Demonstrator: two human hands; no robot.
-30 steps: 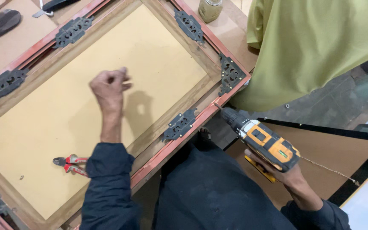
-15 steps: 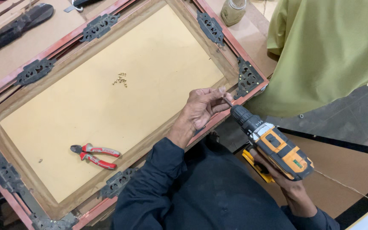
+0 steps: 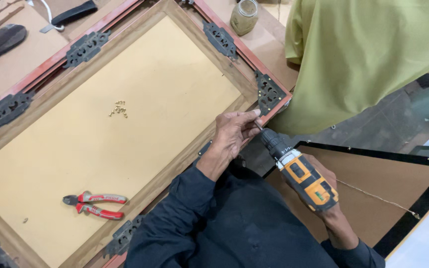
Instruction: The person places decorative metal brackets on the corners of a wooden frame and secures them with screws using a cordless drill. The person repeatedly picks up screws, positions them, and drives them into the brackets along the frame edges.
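At the right edge of the wooden frame (image 3: 254, 97), near the middle of the picture, my left hand (image 3: 232, 134) now pinches something small at the drill's tip, most likely a screw, though it is too tiny to tell. A second ago this hand lay over the yellow backing board (image 3: 125, 149), at the little heap of brass screws (image 3: 118, 109) in the upper left; it has since crossed to the corner bracket (image 3: 269, 93). My right hand (image 3: 323, 191) grips the orange and black drill (image 3: 299, 171), its bit now close under that dark metal bracket. I judge a fastener is being set for driving. The red pliers (image 3: 95, 204) lie untouched at lower left. A person in a green shirt (image 3: 368, 54) stands beside the desk.
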